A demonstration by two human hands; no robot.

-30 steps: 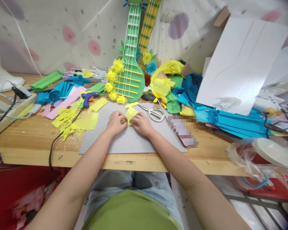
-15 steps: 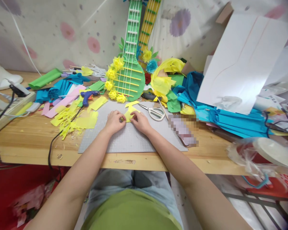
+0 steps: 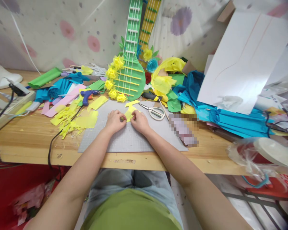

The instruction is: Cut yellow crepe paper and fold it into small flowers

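Between my two hands is a small piece of yellow crepe paper (image 3: 129, 115), just above the grey cutting mat (image 3: 124, 140). My left hand (image 3: 115, 122) pinches its left edge, fingers curled. On the opposite edge my right hand (image 3: 139, 122) grips it between thumb and fingertips. Another yellow strip (image 3: 132, 103) lies right behind the piece. White-handled scissors (image 3: 156, 113) rest on the mat to the right of my right hand, blades pointing left. Farther back stands a green paper-covered toy guitar (image 3: 132, 80) with yellow paper flowers (image 3: 111, 73) along its left side.
A blue glue gun (image 3: 87, 95) and yellow paper scraps (image 3: 67, 119) lie left of the mat, with a black cord running off the table edge. Blue crepe paper (image 3: 240, 123) and a white board (image 3: 242, 60) are at right. A plastic-wrapped tub (image 3: 273, 151) sits at the right edge.
Both hands stay almost in place, still pinching the yellow paper. The right fingers have shifted very slightly; the rest looks the same.
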